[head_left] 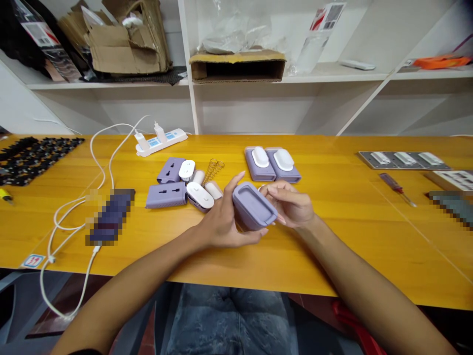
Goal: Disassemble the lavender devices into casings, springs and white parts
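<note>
My left hand (223, 219) is wrapped round a lavender plastic housing (254, 205), tilted so its rounded, recessed face points up. At the housing's right side is my right hand (290, 202), its fingers bent together; a small pale edge shows by the fingertips, but what they hold is hidden. Left of my hands lie two lavender housings (166, 195) with keyhole-like slots, white oval caps (200, 195), white cylinders (213, 190) and coil springs (213, 170). Behind my hands, two lavender units (261, 170) carry white oval pieces (284, 159) on top.
A phone (113, 217) on a white cable (90, 271) and a power strip (162, 142) are at left. Black parts (33, 155) lie far left. At right are a grey tray (404, 160) of white pieces and a screwdriver (397, 188). Shelves (236, 108) stand behind.
</note>
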Motion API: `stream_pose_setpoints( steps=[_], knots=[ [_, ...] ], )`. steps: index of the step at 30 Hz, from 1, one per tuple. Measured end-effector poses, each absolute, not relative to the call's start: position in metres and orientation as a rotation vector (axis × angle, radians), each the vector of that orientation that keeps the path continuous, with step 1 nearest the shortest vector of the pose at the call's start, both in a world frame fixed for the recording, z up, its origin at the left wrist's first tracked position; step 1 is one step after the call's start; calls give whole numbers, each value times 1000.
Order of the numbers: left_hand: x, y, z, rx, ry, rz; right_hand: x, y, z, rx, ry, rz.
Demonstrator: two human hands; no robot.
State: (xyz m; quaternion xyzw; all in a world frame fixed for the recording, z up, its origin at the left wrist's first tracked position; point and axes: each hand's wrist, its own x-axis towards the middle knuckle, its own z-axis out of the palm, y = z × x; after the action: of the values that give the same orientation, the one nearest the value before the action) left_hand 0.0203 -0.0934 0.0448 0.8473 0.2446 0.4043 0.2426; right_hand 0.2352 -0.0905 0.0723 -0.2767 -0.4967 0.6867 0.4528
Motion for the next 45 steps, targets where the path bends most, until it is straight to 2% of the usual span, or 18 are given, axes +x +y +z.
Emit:
stream_pose_setpoints(
  steps=[17, 28, 38, 45],
  knots=[
    [22, -90, 47, 2212, 686, 1006, 246, -79, 56, -538, -1298, 1783],
    [21, -90, 54, 2153, 680, 972, 240, -83, 61, -626, -1275, 1725],
    [20, -86, 51, 2304, 644, 1044, 237, -92, 70, -844, -1346, 1091],
    [20, -87, 46, 2412, 666, 1016, 230, -99, 74, -839, -1517, 939]
  ],
)
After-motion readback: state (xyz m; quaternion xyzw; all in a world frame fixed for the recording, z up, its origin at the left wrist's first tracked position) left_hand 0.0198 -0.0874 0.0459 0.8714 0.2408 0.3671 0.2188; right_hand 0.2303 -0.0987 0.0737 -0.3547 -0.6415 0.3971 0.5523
